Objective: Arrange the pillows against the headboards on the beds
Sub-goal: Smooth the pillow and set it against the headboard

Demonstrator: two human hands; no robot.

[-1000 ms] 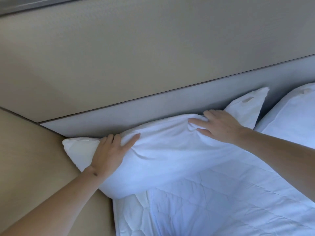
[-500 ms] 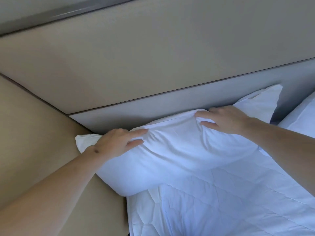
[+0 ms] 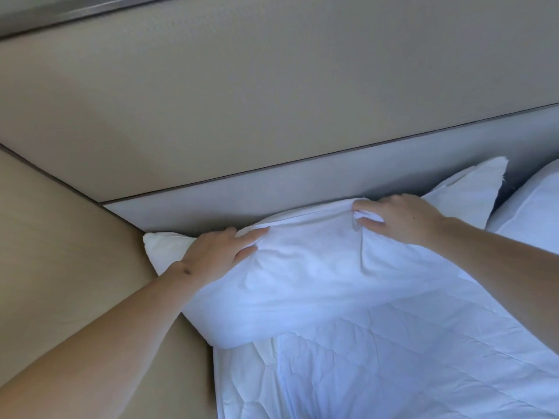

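A white pillow (image 3: pixel 317 276) lies across the head of the bed with its top edge against the grey headboard (image 3: pixel 272 192). My left hand (image 3: pixel 217 252) grips the pillow's upper edge near its left corner. My right hand (image 3: pixel 399 219) pinches a fold of the pillowcase farther right along the same edge. The pillow's right corner sticks up against the headboard. A second white pillow (image 3: pixel 532 213) lies at the far right, cut off by the frame edge.
A white quilted bed cover (image 3: pixel 393 367) spreads below the pillow. A beige wall panel (image 3: pixel 272 101) rises above the headboard, and another beige panel (image 3: pixel 60 267) runs along the bed's left side, meeting it in a corner.
Both hands slid up to the pillow's top edge and closed on the fabric. The pillow now sits closer against the headboard.
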